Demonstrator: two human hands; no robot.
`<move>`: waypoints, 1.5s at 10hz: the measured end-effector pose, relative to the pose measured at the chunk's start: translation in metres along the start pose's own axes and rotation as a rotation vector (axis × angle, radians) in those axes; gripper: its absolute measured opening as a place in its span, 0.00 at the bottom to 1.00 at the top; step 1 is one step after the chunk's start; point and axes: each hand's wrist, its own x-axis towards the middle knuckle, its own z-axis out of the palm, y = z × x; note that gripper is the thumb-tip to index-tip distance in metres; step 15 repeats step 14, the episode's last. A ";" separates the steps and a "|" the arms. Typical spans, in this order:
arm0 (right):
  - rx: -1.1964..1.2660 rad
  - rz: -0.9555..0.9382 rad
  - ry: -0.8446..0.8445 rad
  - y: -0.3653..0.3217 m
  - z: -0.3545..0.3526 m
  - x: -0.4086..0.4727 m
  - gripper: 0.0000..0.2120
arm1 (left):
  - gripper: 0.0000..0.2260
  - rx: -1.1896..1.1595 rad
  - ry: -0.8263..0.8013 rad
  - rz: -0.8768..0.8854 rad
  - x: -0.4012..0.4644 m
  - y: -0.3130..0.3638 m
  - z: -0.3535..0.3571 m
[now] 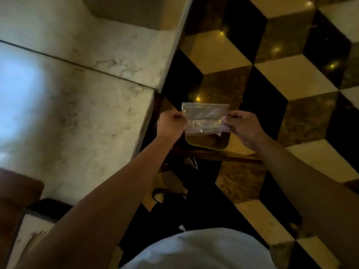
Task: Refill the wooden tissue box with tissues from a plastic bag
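I hold a clear plastic bag (pixel 205 118) stretched flat between both hands, out in front of me over the floor. My left hand (pixel 171 126) pinches its left edge and my right hand (pixel 242 127) pinches its right edge. The bag looks see-through, and I cannot tell whether any tissues are in it. A brown wooden corner (pixel 17 193) shows at the left edge; it may be the tissue box, but I cannot tell.
A pale marble counter (pixel 87 113) runs along the left, with a sink basin (pixel 136 10) at the top. A dark wooden frame (pixel 213 154) sits below the bag. The floor (pixel 281 78) is glossy cube-patterned tile. My legs and shoes (pixel 174 195) stand below.
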 end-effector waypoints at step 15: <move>-0.585 0.334 0.010 0.219 0.004 0.240 0.17 | 0.19 0.518 -0.291 -0.211 0.233 -0.144 0.199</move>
